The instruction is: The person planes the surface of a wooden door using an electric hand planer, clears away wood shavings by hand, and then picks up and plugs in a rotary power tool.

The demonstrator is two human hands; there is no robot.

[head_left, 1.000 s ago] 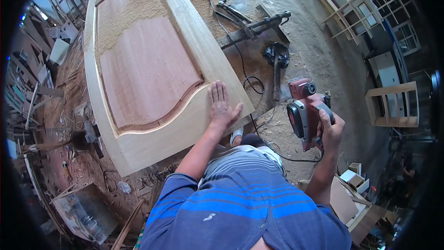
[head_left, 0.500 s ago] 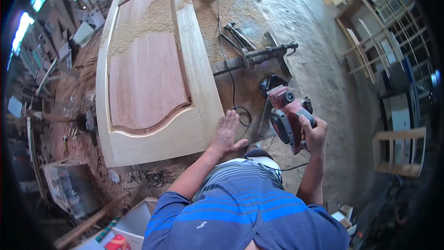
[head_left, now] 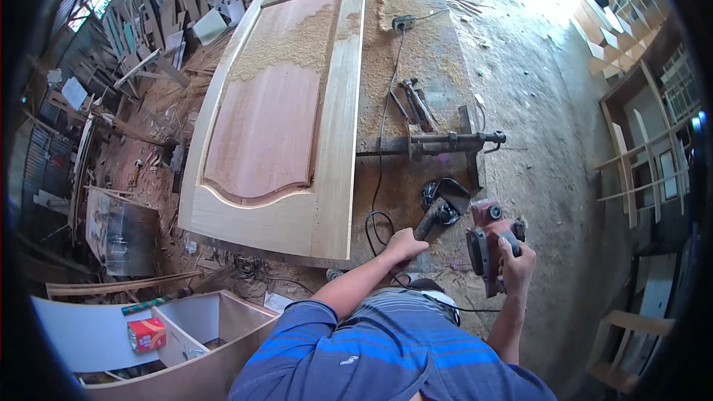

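Observation:
My right hand is wrapped round the rear handle of a red and black electric hand planer, held up off the bench's right side. A dark power tool with a long body, which looks like an angle grinder, lies on the bench edge. My left hand is closed round its near end. The tool's head is partly covered in shiny black material. To the left lies a pale wooden door with a reddish inset panel, partly strewn with shavings.
On the workbench are a long bar clamp, a hammer, a power socket and a looping black cord. An open cabinet carcass stands at the lower left. Wooden frames stand to the right.
My left hand has moved from beside the door's corner, fingers outstretched, to the dark tool and closed on it. My right hand still holds the planer, now slightly lower. The view has shifted.

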